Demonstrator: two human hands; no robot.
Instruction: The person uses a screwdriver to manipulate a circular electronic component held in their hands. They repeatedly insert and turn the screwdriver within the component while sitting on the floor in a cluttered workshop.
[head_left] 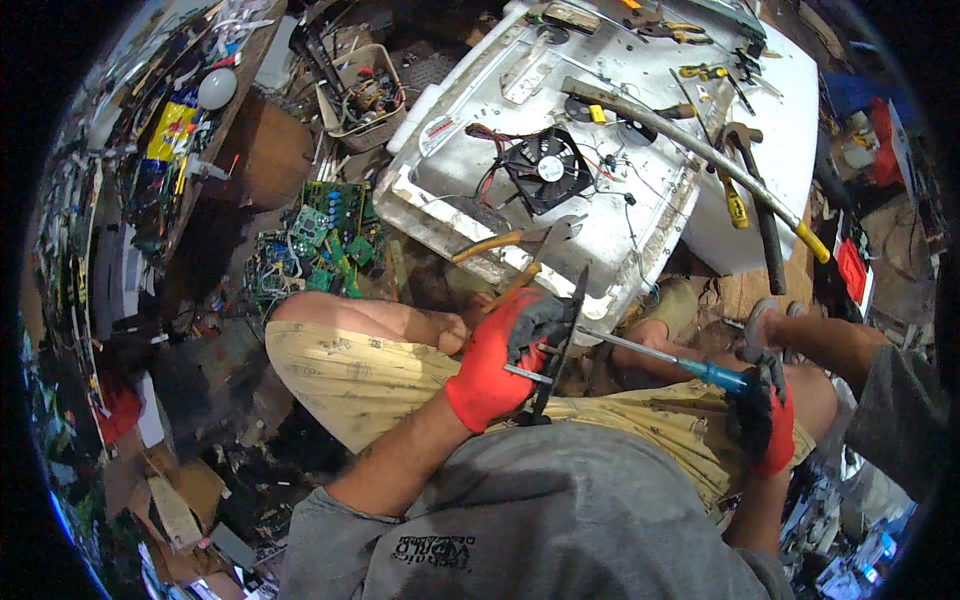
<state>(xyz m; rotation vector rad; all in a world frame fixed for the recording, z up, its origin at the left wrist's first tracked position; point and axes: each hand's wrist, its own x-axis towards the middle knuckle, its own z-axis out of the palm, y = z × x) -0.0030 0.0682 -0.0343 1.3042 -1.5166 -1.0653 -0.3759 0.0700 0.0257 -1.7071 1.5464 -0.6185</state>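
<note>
While seated over the lap, left hand (497,362) in a red and black glove, fingers (530,318) wrapped round a thin dark plate (562,335) held on edge. Right hand (765,415), gloved alike, fingers closed on the blue handle of a screwdriver (665,358), shaft tip touching the plate just beside the left fingers. Beyond the fingers, a white metal panel (470,160) carrying a black fan (545,170); well left, green circuit boards (320,240).

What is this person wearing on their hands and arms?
Both hands wear snug knitted work gloves, red on the back with a dark grey coated palm and fingers: the left hand and the right hand. The forearms are bare; grey sleeves of a shirt reach about to the elbows.
</note>
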